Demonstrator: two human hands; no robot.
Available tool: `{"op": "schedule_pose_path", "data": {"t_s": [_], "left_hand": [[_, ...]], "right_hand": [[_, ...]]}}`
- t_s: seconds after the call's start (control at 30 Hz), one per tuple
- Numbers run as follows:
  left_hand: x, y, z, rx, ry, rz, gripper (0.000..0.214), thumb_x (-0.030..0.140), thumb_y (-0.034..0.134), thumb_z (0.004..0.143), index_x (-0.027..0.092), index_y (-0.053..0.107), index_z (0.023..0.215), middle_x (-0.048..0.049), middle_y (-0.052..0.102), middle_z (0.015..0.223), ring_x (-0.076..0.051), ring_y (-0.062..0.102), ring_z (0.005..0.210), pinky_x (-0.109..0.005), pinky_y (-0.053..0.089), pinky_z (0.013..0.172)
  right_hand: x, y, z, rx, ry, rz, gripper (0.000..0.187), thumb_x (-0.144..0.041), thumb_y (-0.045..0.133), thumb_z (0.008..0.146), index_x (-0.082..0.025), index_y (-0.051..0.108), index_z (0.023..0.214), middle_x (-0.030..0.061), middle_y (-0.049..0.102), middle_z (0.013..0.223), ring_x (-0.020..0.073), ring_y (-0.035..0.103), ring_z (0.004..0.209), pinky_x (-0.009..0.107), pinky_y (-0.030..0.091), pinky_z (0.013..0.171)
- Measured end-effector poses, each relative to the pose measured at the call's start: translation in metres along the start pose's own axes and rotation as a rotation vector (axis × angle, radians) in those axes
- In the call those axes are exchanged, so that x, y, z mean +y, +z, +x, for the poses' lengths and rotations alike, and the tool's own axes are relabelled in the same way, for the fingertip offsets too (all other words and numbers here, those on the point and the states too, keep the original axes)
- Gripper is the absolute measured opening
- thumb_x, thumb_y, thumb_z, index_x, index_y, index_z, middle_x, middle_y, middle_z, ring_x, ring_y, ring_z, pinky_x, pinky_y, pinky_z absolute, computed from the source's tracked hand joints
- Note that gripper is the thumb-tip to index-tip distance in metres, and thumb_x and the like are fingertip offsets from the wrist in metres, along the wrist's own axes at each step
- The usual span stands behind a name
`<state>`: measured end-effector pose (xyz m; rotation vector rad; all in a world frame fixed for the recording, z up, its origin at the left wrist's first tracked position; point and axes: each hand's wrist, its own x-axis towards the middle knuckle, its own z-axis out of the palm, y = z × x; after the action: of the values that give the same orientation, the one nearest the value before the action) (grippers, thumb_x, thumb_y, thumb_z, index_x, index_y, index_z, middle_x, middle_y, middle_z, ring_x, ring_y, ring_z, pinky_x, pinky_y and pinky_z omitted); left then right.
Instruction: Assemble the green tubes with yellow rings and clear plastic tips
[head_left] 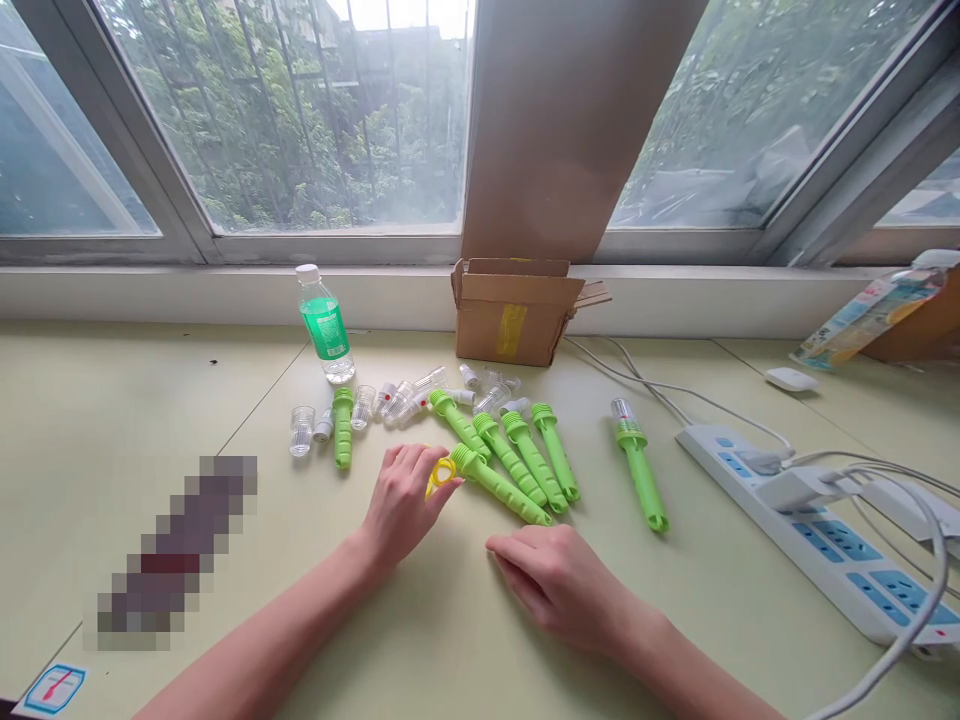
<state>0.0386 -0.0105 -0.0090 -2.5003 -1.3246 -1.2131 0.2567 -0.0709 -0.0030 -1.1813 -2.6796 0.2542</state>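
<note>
The right hand (562,580) is poised over the tabletop (420,640), fingers curled together, any grip hidden from view. The left hand (405,500) is pinching a yellow ring (437,477) just beside green handles (506,487); beyond, a bottle (325,328) is standing.

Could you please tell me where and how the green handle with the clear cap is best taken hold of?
Probably around the middle of the green handle, from above and its left, with the right hand. Its long, slim shaft lies apart from the other handles, leaving finger room; the clear cap is at the far end, and the power strip lies to the right.
</note>
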Motion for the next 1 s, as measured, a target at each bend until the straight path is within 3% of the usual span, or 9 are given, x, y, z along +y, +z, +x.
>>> {"op": "schedule_pose_path", "data": {"t_s": [0.1,0.27,0.63,0.77,0.87,1.0], "left_hand": [[0.0,-0.001,0.001,0.011,0.03,0.012,0.026,0.027,0.061,0.086,0.019,0.056,0.11,-0.0033,0.063,0.084,-0.017,0.059,0.08,-0.032,0.044,0.079],[0.002,-0.004,0.002,0.043,0.093,0.004,0.016,0.023,0.059,0.087,0.022,0.063,0.102,-0.0025,0.061,0.081,-0.015,0.06,0.078,-0.033,0.043,0.084],[-0.001,0.003,-0.003,0.017,0.012,-0.086,0.017,0.025,0.065,0.082,0.022,0.064,0.099,-0.0057,0.061,0.091,-0.018,0.058,0.086,-0.034,0.05,0.078],[-0.004,0.006,-0.006,0.017,0.007,-0.135,0.004,0.023,0.064,0.083,0.02,0.063,0.086,-0.0057,0.06,0.092,-0.018,0.06,0.085,-0.034,0.052,0.077],[-0.005,0.008,-0.008,0.022,0.022,-0.149,0.011,0.023,0.063,0.083,0.019,0.06,0.074,-0.0055,0.059,0.09,-0.017,0.06,0.084,-0.033,0.052,0.076],[-0.004,0.008,-0.008,0.007,0.02,-0.143,0.011,0.023,0.063,0.083,0.018,0.059,0.075,-0.0057,0.059,0.09,-0.018,0.059,0.086,-0.033,0.051,0.077]], "right_hand": [[0.0,0.0,0.0,0.008,-0.004,0.008,0.018,-0.011,0.042,0.085,-0.019,0.057,0.088,-0.0001,0.055,0.065,0.0125,0.041,0.056,0.027,0.022,0.055],[0.001,0.001,0.0,0.014,0.001,0.012,0.016,-0.011,0.042,0.085,-0.02,0.056,0.086,-0.0001,0.055,0.065,0.0123,0.041,0.056,0.027,0.021,0.055],[0.001,0.001,-0.001,0.017,0.001,0.007,0.015,-0.011,0.043,0.085,-0.02,0.056,0.085,-0.0006,0.055,0.064,0.012,0.041,0.056,0.027,0.022,0.055],[0.001,0.0,-0.001,0.028,-0.005,0.013,0.015,-0.011,0.043,0.086,-0.019,0.056,0.085,-0.0001,0.055,0.064,0.0119,0.041,0.055,0.027,0.021,0.055],[0.0,0.001,-0.001,0.022,-0.007,0.011,0.015,-0.012,0.043,0.086,-0.019,0.057,0.086,0.0003,0.055,0.065,0.0121,0.042,0.056,0.028,0.021,0.055],[0.0,0.0,-0.001,0.012,0.003,0.003,0.015,-0.012,0.043,0.086,-0.019,0.056,0.084,0.0003,0.056,0.065,0.0121,0.041,0.056,0.027,0.022,0.055]]}}
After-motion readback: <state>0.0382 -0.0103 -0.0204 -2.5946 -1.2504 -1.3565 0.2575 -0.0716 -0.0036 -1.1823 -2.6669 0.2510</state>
